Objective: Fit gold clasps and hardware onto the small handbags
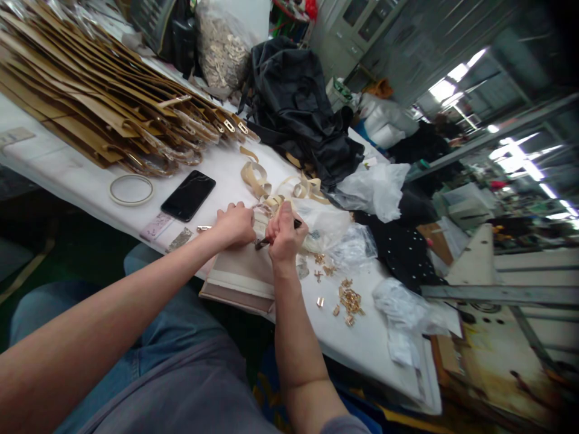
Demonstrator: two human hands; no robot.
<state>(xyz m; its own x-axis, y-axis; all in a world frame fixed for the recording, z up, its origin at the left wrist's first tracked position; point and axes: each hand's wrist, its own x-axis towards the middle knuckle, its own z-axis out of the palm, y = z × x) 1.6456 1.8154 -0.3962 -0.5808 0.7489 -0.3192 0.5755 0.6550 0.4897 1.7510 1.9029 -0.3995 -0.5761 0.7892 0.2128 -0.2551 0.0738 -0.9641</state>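
Observation:
My left hand (235, 226) rests low over the white table, its fingers curled beside a beige board (246, 268) at the table's near edge. What its fingers press or hold is hidden. Just to its right, my right hand (286, 234) is wrapped round a dark-tipped tool (261, 244), whose end points toward the left hand. Beige ribbon (256, 178) lies in loops beyond both hands. Small gold metal pieces (350, 300) are piled to the right. A small metal clip (204, 228) lies left of my left hand.
Brown packets (90, 90) are stacked at the back left. A black phone (189, 195) and a tape roll (131, 190) lie at the left. A black backpack (289, 90) and a bag of pieces (222, 51) stand behind. Clear plastic bags (350, 244) lie at the right.

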